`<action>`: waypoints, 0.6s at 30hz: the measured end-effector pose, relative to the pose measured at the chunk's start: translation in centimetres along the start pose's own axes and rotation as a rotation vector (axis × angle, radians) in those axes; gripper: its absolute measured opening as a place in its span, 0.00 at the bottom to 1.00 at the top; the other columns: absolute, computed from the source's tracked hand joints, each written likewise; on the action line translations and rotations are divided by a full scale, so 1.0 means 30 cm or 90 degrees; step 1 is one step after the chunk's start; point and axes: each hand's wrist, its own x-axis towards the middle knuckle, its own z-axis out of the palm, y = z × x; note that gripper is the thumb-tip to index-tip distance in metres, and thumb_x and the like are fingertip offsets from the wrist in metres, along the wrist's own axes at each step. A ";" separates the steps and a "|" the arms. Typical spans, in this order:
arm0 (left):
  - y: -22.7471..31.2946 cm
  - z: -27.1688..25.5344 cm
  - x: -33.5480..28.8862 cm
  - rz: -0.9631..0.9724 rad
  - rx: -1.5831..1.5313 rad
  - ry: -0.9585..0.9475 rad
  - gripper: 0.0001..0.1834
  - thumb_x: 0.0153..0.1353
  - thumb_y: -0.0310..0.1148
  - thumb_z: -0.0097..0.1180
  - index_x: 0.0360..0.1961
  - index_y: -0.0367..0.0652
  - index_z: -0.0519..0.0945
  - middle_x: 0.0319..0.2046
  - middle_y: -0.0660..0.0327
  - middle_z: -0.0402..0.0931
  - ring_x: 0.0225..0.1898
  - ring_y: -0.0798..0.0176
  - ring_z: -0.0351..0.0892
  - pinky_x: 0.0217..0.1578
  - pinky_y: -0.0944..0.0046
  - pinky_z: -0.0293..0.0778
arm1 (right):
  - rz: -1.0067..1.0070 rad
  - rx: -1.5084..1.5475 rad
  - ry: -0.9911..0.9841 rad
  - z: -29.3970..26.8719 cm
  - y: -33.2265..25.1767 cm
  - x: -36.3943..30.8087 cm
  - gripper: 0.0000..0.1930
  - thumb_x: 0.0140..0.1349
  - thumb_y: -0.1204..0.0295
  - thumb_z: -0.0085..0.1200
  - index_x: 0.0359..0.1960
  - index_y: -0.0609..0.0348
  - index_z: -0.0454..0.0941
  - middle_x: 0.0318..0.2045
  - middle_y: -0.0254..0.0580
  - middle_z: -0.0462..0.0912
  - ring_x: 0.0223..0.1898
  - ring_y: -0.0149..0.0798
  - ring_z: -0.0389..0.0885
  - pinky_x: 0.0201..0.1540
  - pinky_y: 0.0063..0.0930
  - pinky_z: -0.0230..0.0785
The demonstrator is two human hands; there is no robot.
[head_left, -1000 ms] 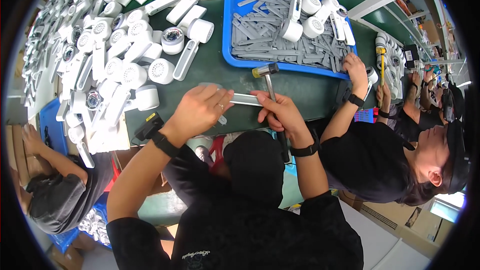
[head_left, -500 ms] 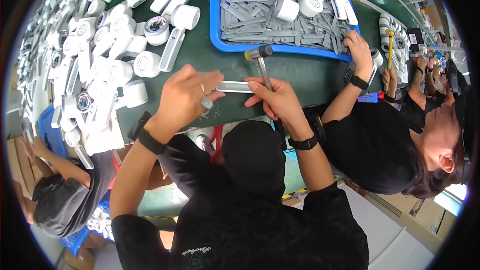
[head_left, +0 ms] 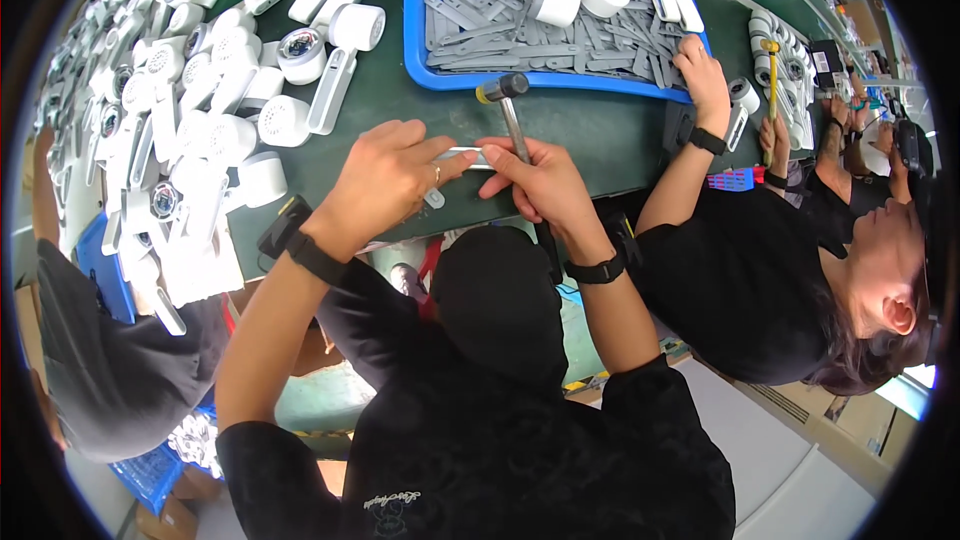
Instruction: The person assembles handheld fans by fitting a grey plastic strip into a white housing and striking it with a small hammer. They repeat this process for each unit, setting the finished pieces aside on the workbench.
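A slim white plastic handle piece [head_left: 462, 157] with a grey face is stretched between my two hands, mostly covered by fingers. My left hand [head_left: 385, 178] is closed over its left end. A small pale rounded tip [head_left: 434, 198] shows beneath those fingers; I cannot tell whether it belongs to the same piece. My right hand [head_left: 540, 176] pinches the other end between thumb and fingers. That same hand also keeps a hammer [head_left: 514, 124] in its grip, its dark head raised away from me and the lower shaft hidden in the palm.
White handheld fans [head_left: 228, 140] are heaped on the left of the green table [head_left: 430, 110]. Across from me, a blue tray [head_left: 560, 83] holds grey strips [head_left: 480, 45] and several fans. A co-worker's hand [head_left: 703, 88] reaches to its right edge; another person's hand grips a yellow hammer [head_left: 773, 80].
My left hand has slid right and closed over more of the handle piece, so less of it shows. The right hand keeps its hold on the piece and hammer. The person at left has shifted.
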 end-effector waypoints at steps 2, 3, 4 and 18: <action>-0.012 0.000 0.011 0.003 -0.026 -0.009 0.25 0.44 0.25 0.68 0.48 0.50 0.88 0.41 0.69 0.84 0.32 0.63 0.73 0.33 0.61 0.74 | -0.063 -0.017 0.026 -0.008 0.019 -0.024 0.20 0.75 0.62 0.53 0.60 0.63 0.77 0.26 0.40 0.85 0.10 0.19 0.63 0.13 0.17 0.52; -0.016 0.003 0.014 0.004 -0.027 -0.006 0.25 0.44 0.25 0.68 0.48 0.50 0.88 0.41 0.69 0.84 0.32 0.63 0.73 0.33 0.61 0.74 | -0.124 -0.033 0.050 -0.013 0.032 -0.046 0.21 0.77 0.62 0.50 0.62 0.64 0.75 0.25 0.38 0.84 0.11 0.19 0.63 0.13 0.16 0.52; -0.016 0.006 0.013 0.007 -0.019 -0.011 0.24 0.45 0.25 0.68 0.48 0.50 0.88 0.41 0.69 0.84 0.32 0.63 0.73 0.33 0.61 0.74 | -0.125 -0.035 0.049 -0.029 0.044 -0.076 0.21 0.77 0.62 0.50 0.62 0.64 0.75 0.25 0.38 0.84 0.11 0.19 0.63 0.13 0.16 0.52; -0.019 0.017 0.011 0.011 -0.014 0.004 0.20 0.50 0.28 0.70 0.47 0.50 0.88 0.38 0.69 0.85 0.30 0.63 0.72 0.31 0.61 0.73 | -0.050 -0.036 0.010 -0.033 0.068 -0.263 0.21 0.82 0.60 0.37 0.59 0.64 0.74 0.16 0.24 0.62 0.13 0.17 0.54 0.15 0.16 0.45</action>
